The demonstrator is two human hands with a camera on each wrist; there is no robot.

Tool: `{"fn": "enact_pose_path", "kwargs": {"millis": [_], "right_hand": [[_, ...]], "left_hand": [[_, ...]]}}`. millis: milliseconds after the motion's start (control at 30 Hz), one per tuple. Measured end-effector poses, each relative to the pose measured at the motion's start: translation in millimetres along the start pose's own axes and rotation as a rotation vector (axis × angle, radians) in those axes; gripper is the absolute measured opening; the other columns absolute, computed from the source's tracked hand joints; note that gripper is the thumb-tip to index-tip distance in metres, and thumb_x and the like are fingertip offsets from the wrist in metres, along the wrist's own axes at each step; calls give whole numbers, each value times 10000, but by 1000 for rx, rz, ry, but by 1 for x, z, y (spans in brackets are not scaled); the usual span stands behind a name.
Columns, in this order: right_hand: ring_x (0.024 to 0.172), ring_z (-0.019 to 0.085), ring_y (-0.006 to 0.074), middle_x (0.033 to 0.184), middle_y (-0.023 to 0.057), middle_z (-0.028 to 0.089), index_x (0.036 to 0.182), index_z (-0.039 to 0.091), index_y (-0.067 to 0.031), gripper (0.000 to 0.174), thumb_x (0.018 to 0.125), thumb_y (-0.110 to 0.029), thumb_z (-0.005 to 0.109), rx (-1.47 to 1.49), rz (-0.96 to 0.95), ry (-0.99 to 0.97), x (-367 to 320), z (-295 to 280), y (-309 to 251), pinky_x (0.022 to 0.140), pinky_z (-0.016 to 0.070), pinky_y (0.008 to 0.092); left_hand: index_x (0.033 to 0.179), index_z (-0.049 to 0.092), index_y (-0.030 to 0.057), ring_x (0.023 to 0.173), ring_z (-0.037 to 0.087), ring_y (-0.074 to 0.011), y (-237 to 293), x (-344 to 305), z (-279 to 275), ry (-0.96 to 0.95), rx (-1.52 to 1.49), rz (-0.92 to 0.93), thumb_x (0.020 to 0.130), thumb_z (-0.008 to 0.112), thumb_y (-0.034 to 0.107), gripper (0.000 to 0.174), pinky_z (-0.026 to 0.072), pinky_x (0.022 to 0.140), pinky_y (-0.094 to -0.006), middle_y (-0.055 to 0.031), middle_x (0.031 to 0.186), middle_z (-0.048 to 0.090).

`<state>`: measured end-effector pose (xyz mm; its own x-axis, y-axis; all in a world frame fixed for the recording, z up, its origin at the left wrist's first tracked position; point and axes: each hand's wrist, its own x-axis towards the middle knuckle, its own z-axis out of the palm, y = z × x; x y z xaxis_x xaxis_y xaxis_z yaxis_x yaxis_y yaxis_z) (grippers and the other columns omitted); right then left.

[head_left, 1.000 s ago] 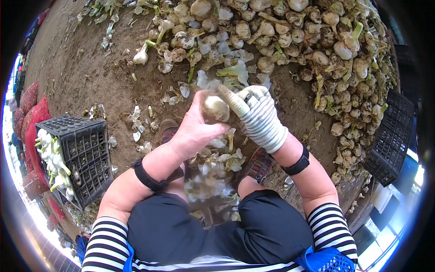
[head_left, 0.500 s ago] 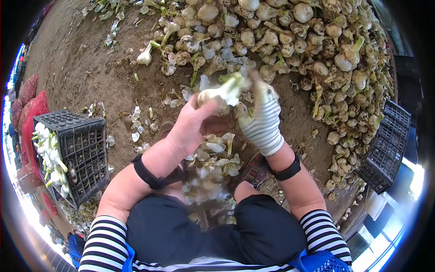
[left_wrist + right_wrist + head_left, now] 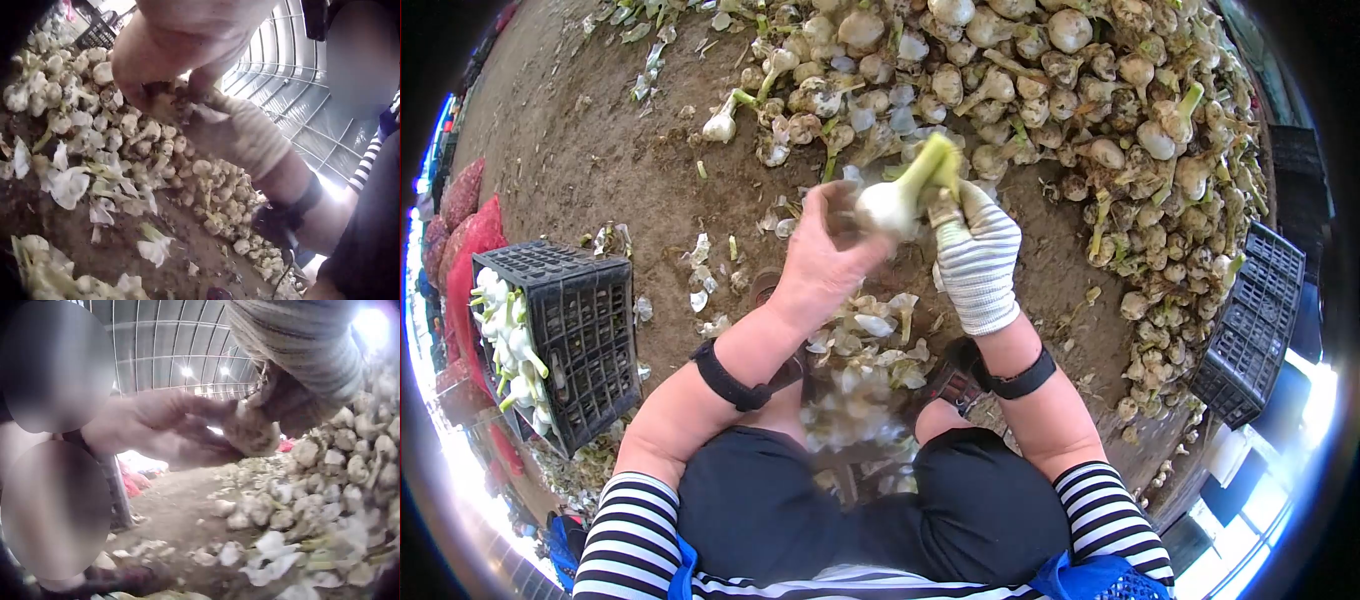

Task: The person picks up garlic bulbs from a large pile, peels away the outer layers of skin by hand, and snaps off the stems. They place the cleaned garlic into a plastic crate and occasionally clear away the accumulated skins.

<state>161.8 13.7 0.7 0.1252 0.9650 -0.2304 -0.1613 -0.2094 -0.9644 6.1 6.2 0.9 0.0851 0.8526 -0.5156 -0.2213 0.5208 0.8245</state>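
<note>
A white garlic bulb (image 3: 887, 208) with a thick pale-green stem (image 3: 926, 165) is between the two hands, slightly blurred. My bare left hand (image 3: 822, 265) holds the bulb between curled fingers and thumb. In the right wrist view, the left hand (image 3: 169, 428) reaches in from the side and grips the bulb (image 3: 253, 432). A striped knit glove covers my right hand (image 3: 980, 255), whose thumb and forefinger pinch at the stem's outer layer. The left wrist view shows the gloved right hand (image 3: 250, 140) behind the left hand (image 3: 187, 37); the bulb is mostly hidden there.
A large heap of garlic bulbs (image 3: 1090, 100) spreads ahead and right. Peeled skins (image 3: 880, 340) litter the dirt floor (image 3: 640, 160) between the feet. On the left stands a black crate (image 3: 585, 340) with cleaned garlic (image 3: 515, 350); another black crate (image 3: 1255, 325) stands right.
The bulb has turned from under the gloved fingers so its stem points up and right. The gloved hand moved from lying over the bulb, swept past the stem, and now pinches it.
</note>
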Motion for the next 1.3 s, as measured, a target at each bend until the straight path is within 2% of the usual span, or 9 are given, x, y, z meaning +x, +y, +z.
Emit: {"fn": "enact_pose_path", "kwargs": {"millis": [100, 233, 500, 833, 867, 967, 1067, 1167, 1300], "right_hand": [[740, 611, 85, 893, 36, 644, 1070, 598, 5, 266, 899, -198, 583, 114, 279, -234, -3, -9, -25, 604, 507, 215], [690, 606, 72, 886, 26, 646, 1081, 597, -12, 297, 890, -238, 599, 285, 368, -275, -5, -14, -27, 587, 489, 192], [586, 550, 323, 649, 167, 562, 767, 558, -45, 185, 872, -197, 560, -689, -334, -153, 7, -2, -10, 544, 445, 378], [689, 637, 320, 751, 168, 645, 890, 605, -63, 177, 845, -209, 514, -1413, -203, -270, 36, -17, 60, 610, 499, 424], [778, 640, 313, 864, 193, 647, 1016, 595, -81, 222, 854, -197, 495, -1526, 176, -469, 46, -23, 59, 705, 496, 408], [1078, 541, 297, 1087, 118, 610, 1151, 550, -159, 345, 817, -242, 533, -1647, 62, -468, 23, -44, 64, 987, 302, 524], [1090, 519, 273, 1124, 117, 584, 1166, 564, -78, 475, 760, -304, 664, -1479, -432, 21, 9, -60, 52, 996, 329, 448], [816, 633, 227, 975, 165, 637, 1160, 586, -43, 461, 785, -291, 684, -212, 37, -36, -8, -39, -10, 753, 488, 287], [614, 578, 290, 658, 98, 604, 902, 648, -68, 233, 725, -213, 695, -670, -599, -115, -10, -19, -32, 619, 464, 369]], "left_hand": [[1272, 399, 31, 1149, 478, -172, 12, -2, -13, -236, 85, 105, 708, 633, -101, 625, 399, 994, -340, -73, 1217, 488], [1195, 511, 23, 1024, 556, -153, 20, -6, -12, -132, 710, 652, 732, 624, -72, 486, 436, 912, -276, -66, 1112, 555], [892, 641, 14, 785, 589, -177, 17, -8, -7, -116, 721, 676, 691, 722, 1, 217, 469, 713, -280, -83, 840, 601], [852, 654, 17, 780, 609, -218, 25, -21, -4, -241, 762, 773, 705, 721, 9, 162, 490, 703, -294, -110, 828, 637], [862, 651, 19, 801, 612, -221, 30, -23, -3, -320, 658, 792, 712, 717, 7, 164, 493, 722, -301, -116, 844, 641], [960, 618, 14, 966, 594, -198, 36, -20, -5, -371, 222, 556, 760, 679, -29, 214, 488, 836, -313, -120, 1055, 615], [987, 613, 7, 1024, 572, -170, 28, -13, -15, -276, 28, 378, 789, 640, -62, 212, 479, 884, -292, -106, 1107, 599], [958, 634, 35, 1029, 574, -190, 21, -14, -18, -225, 252, 555, 768, 650, -72, 219, 467, 896, -299, -117, 1122, 600], [875, 670, 86, 991, 605, -240, 32, -16, -6, -224, 779, 889, 662, 654, -109, 290, 470, 877, -338, -89, 992, 665]]}}
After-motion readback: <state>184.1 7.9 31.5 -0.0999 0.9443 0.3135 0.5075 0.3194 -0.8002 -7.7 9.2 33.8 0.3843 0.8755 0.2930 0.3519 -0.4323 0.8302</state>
